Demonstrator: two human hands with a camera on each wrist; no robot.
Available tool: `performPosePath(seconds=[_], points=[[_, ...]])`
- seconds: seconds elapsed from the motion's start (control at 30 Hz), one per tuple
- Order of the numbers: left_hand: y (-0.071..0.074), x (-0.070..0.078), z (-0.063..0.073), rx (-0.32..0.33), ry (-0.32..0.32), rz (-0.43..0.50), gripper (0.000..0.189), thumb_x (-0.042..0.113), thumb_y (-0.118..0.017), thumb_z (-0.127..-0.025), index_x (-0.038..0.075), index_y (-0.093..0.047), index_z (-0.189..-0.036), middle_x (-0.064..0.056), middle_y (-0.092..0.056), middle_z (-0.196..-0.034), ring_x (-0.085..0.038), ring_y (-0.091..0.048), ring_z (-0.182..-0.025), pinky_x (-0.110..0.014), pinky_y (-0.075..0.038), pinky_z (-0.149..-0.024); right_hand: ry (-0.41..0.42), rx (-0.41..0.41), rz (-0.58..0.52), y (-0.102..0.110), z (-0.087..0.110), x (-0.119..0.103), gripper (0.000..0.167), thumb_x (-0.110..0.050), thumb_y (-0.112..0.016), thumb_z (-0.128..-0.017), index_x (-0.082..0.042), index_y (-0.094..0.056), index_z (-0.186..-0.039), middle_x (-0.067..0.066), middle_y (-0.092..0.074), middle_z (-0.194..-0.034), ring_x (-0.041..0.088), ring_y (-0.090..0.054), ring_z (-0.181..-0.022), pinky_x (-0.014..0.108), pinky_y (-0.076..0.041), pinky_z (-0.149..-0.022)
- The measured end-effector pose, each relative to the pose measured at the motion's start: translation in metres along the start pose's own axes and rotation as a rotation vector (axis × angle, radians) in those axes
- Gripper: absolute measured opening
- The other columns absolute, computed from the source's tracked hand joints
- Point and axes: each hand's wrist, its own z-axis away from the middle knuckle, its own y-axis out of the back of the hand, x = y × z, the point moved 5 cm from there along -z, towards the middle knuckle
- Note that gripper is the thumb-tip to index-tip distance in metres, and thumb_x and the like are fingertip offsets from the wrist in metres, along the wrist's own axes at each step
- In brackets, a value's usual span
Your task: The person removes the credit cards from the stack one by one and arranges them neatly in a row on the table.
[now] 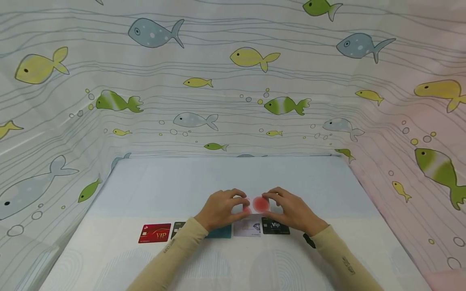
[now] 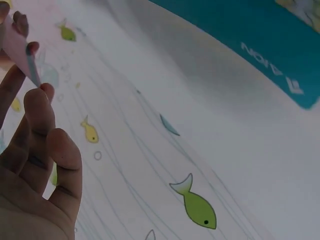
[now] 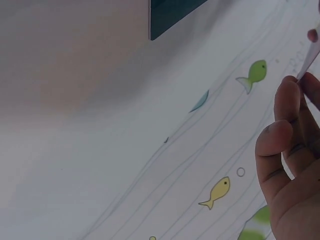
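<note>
Both hands hold up a pale card with red round patches (image 1: 261,205) above the table. My left hand (image 1: 223,209) pinches its left side between fingers and thumb. At its right side my right hand (image 1: 291,210) pinches it too. From the left wrist view the card (image 2: 20,47) looks pink and slanted; in the right wrist view the card (image 3: 310,59) is nearly edge-on. Just below the hands lie a silvery white card (image 1: 247,227) and a black Vip card (image 1: 275,226). A teal card (image 1: 220,232) is partly covered by the left forearm.
Farther left in the row are a red VIP card (image 1: 154,233) and a dark card (image 1: 176,228), partly hidden by the sleeve. A small black object (image 1: 309,241) shows beside the right wrist. Fish-patterned cloth (image 1: 233,93) surrounds the white table (image 1: 174,182) at the back and sides.
</note>
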Motion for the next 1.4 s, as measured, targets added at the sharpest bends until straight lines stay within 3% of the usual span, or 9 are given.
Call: performPosePath(seconds=[0.13, 0.27, 0.43, 0.77, 1.0, 1.4], points=[[-0.006, 0.004, -0.002, -0.034, 0.045, 0.028, 0.032, 0.046, -0.081, -0.084, 0.024, -0.078, -0.108, 0.005, -0.070, -0.114, -0.010, -0.070, -0.084, -0.030, -0.057, -0.072, -0.016, 0.000, 0.005, 0.002, 0.008, 0.003, 0.058, -0.040, -0.086, -0.081, -0.019, -0.066, -0.132, -0.002, -0.061, -0.123, 0.017, -0.066, -0.100, 0.034, -0.058, -0.080], [-0.011, 0.009, -0.007, -0.069, 0.063, 0.035, 0.032, 0.047, -0.078, -0.087, 0.026, -0.078, -0.110, 0.006, -0.070, -0.115, -0.010, -0.069, -0.084, -0.030, -0.057, -0.072, -0.053, -0.014, -0.001, 0.005, 0.016, 0.007, 0.057, -0.043, -0.083, -0.083, -0.021, -0.066, -0.132, -0.004, -0.060, -0.124, 0.017, -0.067, -0.093, 0.032, -0.058, -0.077], [-0.016, 0.014, -0.012, -0.091, 0.066, 0.030, 0.032, 0.047, -0.080, -0.085, 0.026, -0.078, -0.109, 0.006, -0.070, -0.114, -0.010, -0.069, -0.084, -0.030, -0.057, -0.073, -0.093, -0.032, -0.014, 0.009, 0.023, 0.009, 0.055, -0.045, -0.081, -0.086, -0.021, -0.065, -0.133, -0.005, -0.060, -0.126, 0.015, -0.066, -0.087, 0.028, -0.057, -0.073], [-0.028, 0.023, -0.022, -0.143, 0.059, 0.015, 0.032, 0.050, -0.075, -0.089, 0.028, -0.078, -0.111, 0.007, -0.070, -0.115, -0.009, -0.069, -0.081, -0.027, -0.056, -0.072, -0.194, -0.085, -0.065, 0.016, 0.038, 0.019, 0.049, -0.043, -0.081, -0.086, -0.029, -0.067, -0.131, -0.012, -0.057, -0.129, 0.014, -0.066, -0.092, 0.034, -0.059, -0.077], [-0.035, 0.030, -0.026, -0.181, 0.078, 0.033, 0.033, 0.050, -0.075, -0.089, 0.027, -0.078, -0.112, 0.007, -0.070, -0.114, -0.008, -0.070, -0.089, -0.027, -0.057, -0.075, -0.185, -0.082, -0.087, 0.019, 0.049, 0.024, 0.048, -0.040, -0.081, -0.086, -0.029, -0.068, -0.130, -0.011, -0.058, -0.130, 0.014, -0.065, -0.094, 0.036, -0.058, -0.077], [-0.050, 0.042, -0.040, -0.190, 0.056, 0.062, 0.031, 0.053, -0.072, -0.090, 0.030, -0.078, -0.109, 0.010, -0.070, -0.112, -0.003, -0.068, -0.088, -0.021, -0.053, -0.074, -0.310, -0.126, -0.167, 0.027, 0.065, 0.036, 0.045, -0.035, -0.085, -0.084, -0.031, -0.070, -0.126, -0.016, -0.058, -0.128, 0.014, -0.060, -0.091, 0.034, -0.055, -0.074]])
